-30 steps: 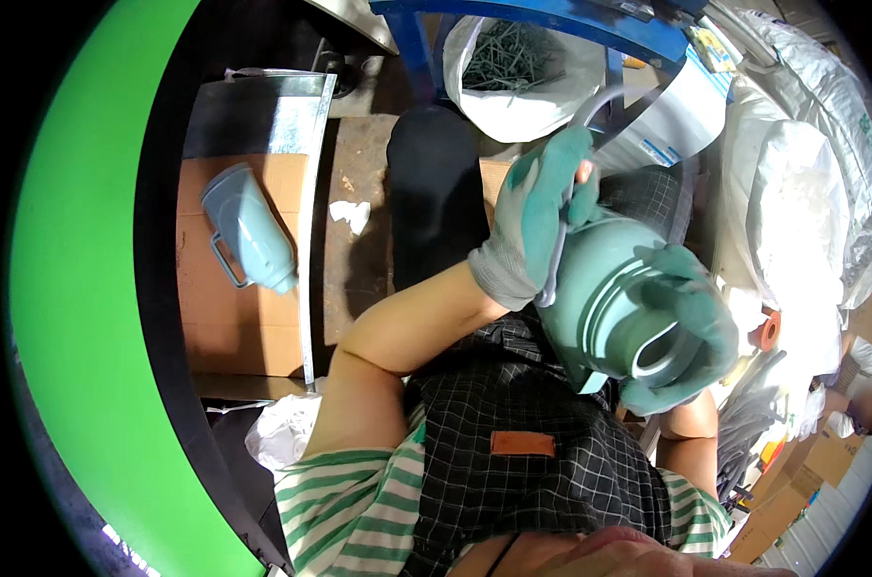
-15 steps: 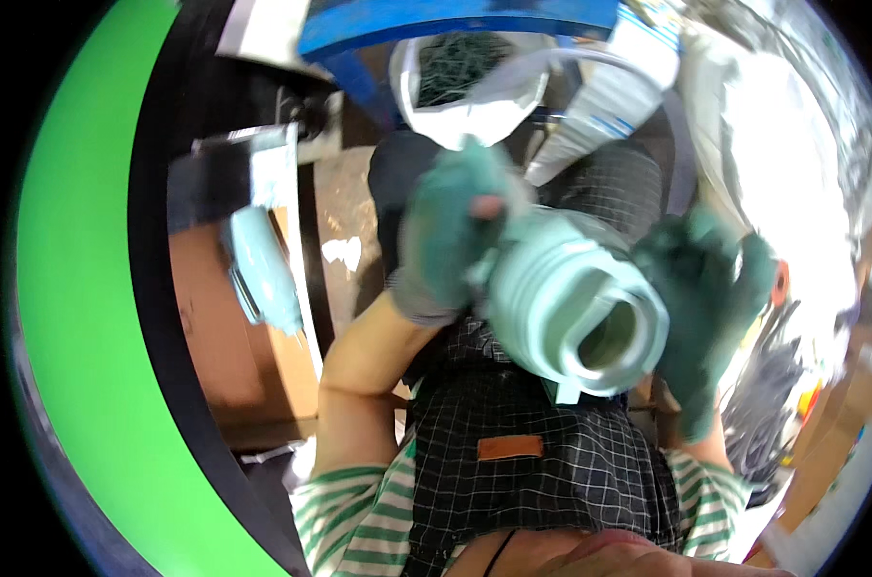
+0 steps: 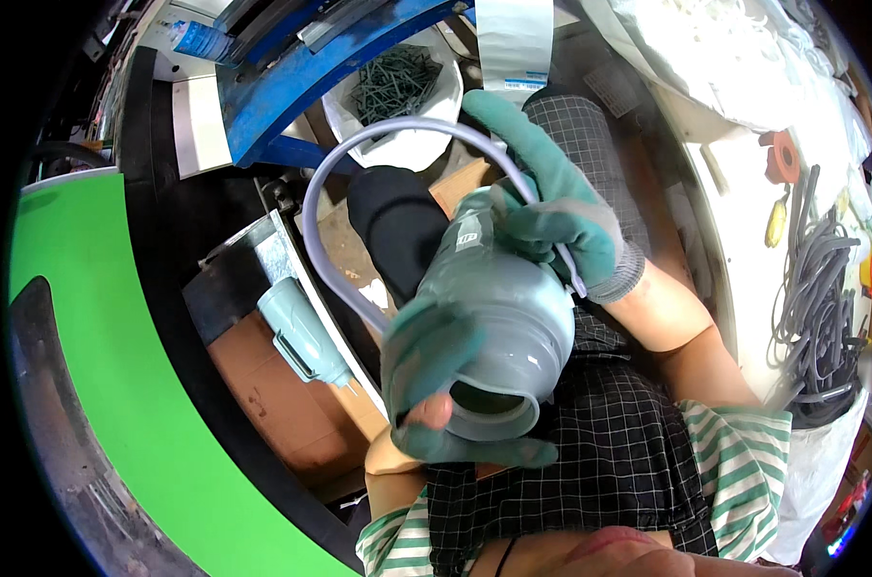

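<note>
A grey-teal plastic housing (image 3: 498,308), shaped like a wide bottle with a round open mouth, tilts in front of my apron with its mouth toward me. My left hand (image 3: 431,385), in a green-and-grey glove with the thumb tip bare, grips its mouth end from the left and is partly blurred. Around its upper right side lies my gloved right hand (image 3: 561,207), lower fingers closed against it and one finger stretched out. A grey hose (image 3: 311,207) loops from beside my left hand up and across my right hand. Its contact with the fingers is partly hidden.
A similar pale blue housing (image 3: 301,332) lies in a cardboard box (image 3: 263,385) at left. Beyond my knees stands a white bucket (image 3: 431,139) of dark thin pieces, beside a blue frame (image 3: 272,96). Coiled grey tubing (image 3: 821,317) lies right; a green surface (image 3: 99,337) curves left.
The housing has turned, its mouth now pointing down toward me. My right hand has come in from the right onto it. My left hand has moved down to the mouth end. The whole view has shifted.
</note>
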`<state>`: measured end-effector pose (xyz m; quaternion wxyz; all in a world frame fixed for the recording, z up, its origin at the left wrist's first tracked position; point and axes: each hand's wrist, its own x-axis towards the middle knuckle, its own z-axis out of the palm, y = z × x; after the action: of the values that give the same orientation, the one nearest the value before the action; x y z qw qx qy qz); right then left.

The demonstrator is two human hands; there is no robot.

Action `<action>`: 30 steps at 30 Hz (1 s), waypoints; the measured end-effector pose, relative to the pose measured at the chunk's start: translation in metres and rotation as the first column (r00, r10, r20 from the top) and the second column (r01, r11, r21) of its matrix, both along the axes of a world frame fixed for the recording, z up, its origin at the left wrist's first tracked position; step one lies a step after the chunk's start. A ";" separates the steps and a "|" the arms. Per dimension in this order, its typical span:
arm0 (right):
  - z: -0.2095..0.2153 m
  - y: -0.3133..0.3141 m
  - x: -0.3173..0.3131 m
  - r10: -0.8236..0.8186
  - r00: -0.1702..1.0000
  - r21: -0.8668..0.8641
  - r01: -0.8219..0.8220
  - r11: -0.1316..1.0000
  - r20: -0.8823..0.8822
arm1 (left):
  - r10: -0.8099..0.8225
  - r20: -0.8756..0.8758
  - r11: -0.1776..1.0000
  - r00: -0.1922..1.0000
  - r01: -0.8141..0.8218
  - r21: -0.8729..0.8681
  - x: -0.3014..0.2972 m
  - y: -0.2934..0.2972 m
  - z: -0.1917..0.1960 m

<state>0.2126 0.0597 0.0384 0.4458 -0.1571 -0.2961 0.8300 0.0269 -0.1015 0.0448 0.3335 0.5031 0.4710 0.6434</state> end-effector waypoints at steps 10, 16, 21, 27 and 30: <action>0.006 -0.006 0.008 -0.017 0.953 -0.020 0.024 1.000 0.302 | -0.193 -0.402 0.944 0.895 0.281 0.172 -0.008 0.014 -0.005; 0.009 0.002 -0.007 -0.284 0.926 0.435 0.156 0.887 0.249 | -0.394 -0.171 0.917 0.903 0.399 -0.005 -0.025 0.027 -0.020; 0.006 0.006 -0.012 -0.296 0.938 0.709 0.084 0.700 0.181 | -0.222 -0.007 0.928 0.975 0.209 -0.308 -0.025 0.019 -0.011; -0.042 0.006 0.061 -0.553 0.606 0.412 0.371 0.832 0.572 | 0.081 0.688 0.978 0.721 0.078 -0.196 -0.049 0.060 0.052; -0.108 -0.019 0.163 -0.375 0.815 -0.291 0.526 0.799 0.442 | 0.371 -0.073 0.893 0.926 -0.334 0.303 -0.073 0.073 0.015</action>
<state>0.3753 0.0412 -0.0694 0.5292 -0.4619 -0.1503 0.6958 -0.0462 -0.0281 0.0599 0.1041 0.4922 0.4776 0.7203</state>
